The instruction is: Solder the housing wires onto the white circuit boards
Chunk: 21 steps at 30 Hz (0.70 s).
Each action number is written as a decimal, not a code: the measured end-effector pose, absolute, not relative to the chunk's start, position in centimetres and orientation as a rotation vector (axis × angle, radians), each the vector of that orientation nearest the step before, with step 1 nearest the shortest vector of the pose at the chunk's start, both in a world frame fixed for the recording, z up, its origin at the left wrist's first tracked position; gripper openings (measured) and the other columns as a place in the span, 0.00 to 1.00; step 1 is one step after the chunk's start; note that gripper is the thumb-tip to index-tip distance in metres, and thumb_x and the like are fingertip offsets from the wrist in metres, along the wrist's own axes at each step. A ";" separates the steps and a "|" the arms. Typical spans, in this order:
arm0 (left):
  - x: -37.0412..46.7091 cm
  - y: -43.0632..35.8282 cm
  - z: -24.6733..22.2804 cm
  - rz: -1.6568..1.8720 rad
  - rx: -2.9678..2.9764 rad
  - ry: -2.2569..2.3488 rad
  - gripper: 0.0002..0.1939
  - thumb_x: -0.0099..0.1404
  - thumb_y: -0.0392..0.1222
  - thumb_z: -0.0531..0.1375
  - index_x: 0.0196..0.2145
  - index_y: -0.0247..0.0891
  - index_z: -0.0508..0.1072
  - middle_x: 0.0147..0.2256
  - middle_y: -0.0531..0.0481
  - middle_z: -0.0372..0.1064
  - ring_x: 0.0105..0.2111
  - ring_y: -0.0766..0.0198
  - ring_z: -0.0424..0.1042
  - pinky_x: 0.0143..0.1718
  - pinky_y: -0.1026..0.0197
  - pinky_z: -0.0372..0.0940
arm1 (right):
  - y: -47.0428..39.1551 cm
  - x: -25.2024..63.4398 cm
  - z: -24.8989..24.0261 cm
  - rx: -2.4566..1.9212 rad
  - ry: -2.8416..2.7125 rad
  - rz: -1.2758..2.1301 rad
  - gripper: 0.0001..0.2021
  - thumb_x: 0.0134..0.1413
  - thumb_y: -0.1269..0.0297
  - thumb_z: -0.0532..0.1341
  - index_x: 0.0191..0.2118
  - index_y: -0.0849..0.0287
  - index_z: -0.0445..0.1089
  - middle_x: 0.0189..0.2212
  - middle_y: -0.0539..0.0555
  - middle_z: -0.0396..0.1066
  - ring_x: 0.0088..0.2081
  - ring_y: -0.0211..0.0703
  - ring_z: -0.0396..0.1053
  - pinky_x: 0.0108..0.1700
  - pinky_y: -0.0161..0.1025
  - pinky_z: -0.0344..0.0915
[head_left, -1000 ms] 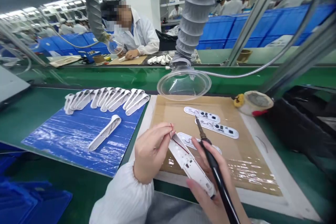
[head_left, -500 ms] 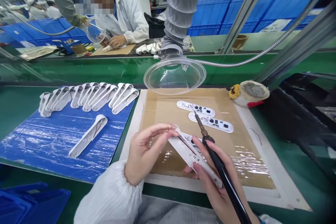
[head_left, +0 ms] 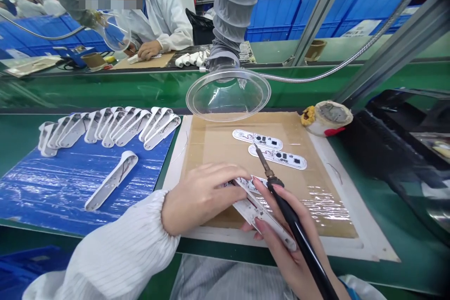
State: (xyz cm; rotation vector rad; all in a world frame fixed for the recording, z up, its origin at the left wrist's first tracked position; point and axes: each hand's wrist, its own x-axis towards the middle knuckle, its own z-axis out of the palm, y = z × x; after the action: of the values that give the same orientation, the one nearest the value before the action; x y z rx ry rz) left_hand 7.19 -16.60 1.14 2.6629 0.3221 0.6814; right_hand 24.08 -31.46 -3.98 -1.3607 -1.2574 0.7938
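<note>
My right hand [head_left: 283,265] is wrapped round a black-handled soldering iron [head_left: 293,225], its metal tip slanting up and away. The same hand grips the near end of a white elongated plastic housing [head_left: 269,223] between thumb and fingers. My left hand [head_left: 202,199] is closed at the housing's far end, thumb below and fingers above; its fingertips partly hide that end and any wire there. A white strip circuit board [head_left: 259,184] shows just behind the housing, partly covered by my hands. Two more circuit boards [head_left: 258,139] lie beyond the iron's tip on the brown mat.
Several white housings [head_left: 133,127] stand in a row on a blue mat [head_left: 52,187], with a single housing [head_left: 112,180] nearer. A clear fume hood [head_left: 228,96] hangs ahead. At right sit a round pot [head_left: 332,117], yellow sponge and black equipment. A co-worker [head_left: 165,14] sits opposite.
My left hand has come forward and right, from a loose pinch at the housing's tip to closing over its far end. My right hand keeps its hold; the view has shifted slightly.
</note>
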 end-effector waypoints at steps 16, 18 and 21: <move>8.2 -20.7 -1.8 1.490 0.967 0.951 0.05 0.69 0.45 0.59 0.38 0.42 0.70 0.40 0.50 0.70 0.50 0.60 0.73 0.25 0.71 0.74 | -31.1 26.4 -5.1 -1.437 -1.485 0.516 0.41 0.55 0.59 0.69 0.68 0.47 0.47 0.65 0.58 0.61 0.56 0.55 0.71 0.64 0.57 0.64; 6.4 -20.2 -1.9 1.375 1.144 0.914 0.03 0.70 0.42 0.58 0.38 0.43 0.71 0.39 0.50 0.71 0.50 0.58 0.73 0.23 0.68 0.75 | -30.6 28.6 -6.0 -1.671 -1.497 0.315 0.41 0.53 0.60 0.70 0.68 0.48 0.49 0.63 0.57 0.62 0.57 0.56 0.70 0.64 0.59 0.63; 4.3 -19.7 -2.0 1.200 1.520 0.857 0.04 0.68 0.34 0.59 0.39 0.41 0.74 0.38 0.49 0.74 0.47 0.57 0.76 0.30 0.62 0.79 | -30.1 30.6 -7.1 -1.830 -1.604 0.209 0.37 0.56 0.60 0.68 0.67 0.47 0.52 0.59 0.56 0.67 0.54 0.55 0.72 0.61 0.57 0.67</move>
State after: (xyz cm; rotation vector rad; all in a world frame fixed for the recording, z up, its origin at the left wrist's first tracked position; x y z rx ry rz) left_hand 4.26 -19.70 -2.02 1.5196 0.8565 1.2003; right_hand 30.55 -30.14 -7.06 -1.8303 -1.6044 0.2094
